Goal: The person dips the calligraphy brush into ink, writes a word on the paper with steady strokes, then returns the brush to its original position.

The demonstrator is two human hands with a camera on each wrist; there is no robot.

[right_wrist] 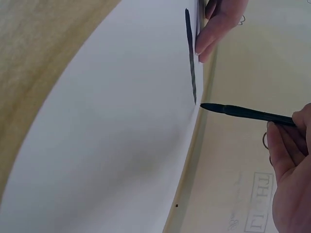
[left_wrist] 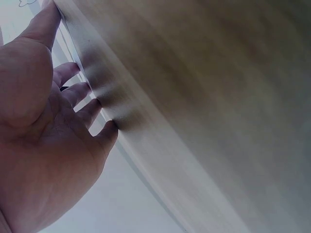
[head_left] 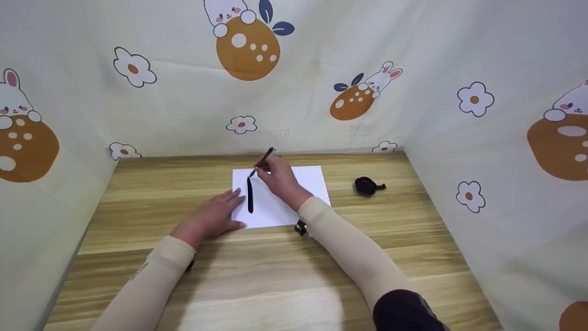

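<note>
A white sheet of paper (head_left: 280,216) lies on the wooden table, bearing one thick black vertical stroke (head_left: 250,195) near its left side. The right hand (head_left: 281,178) pinches a dark brush (head_left: 264,158) with its tip at the top end of the stroke; in the right wrist view the brush (right_wrist: 243,112) points at the stroke's end (right_wrist: 193,87), and contact cannot be told. The left hand (head_left: 213,216) rests with spread fingers on the paper's left edge; in the left wrist view the hand (left_wrist: 53,116) shows its fingertips touching the surface.
A small black dish with a handle (head_left: 365,186) stands right of the paper. A small black object (head_left: 301,227) lies at the paper's lower edge by the right sleeve. Patterned cloth (head_left: 183,101) with rabbits and flowers surrounds the table's back and sides.
</note>
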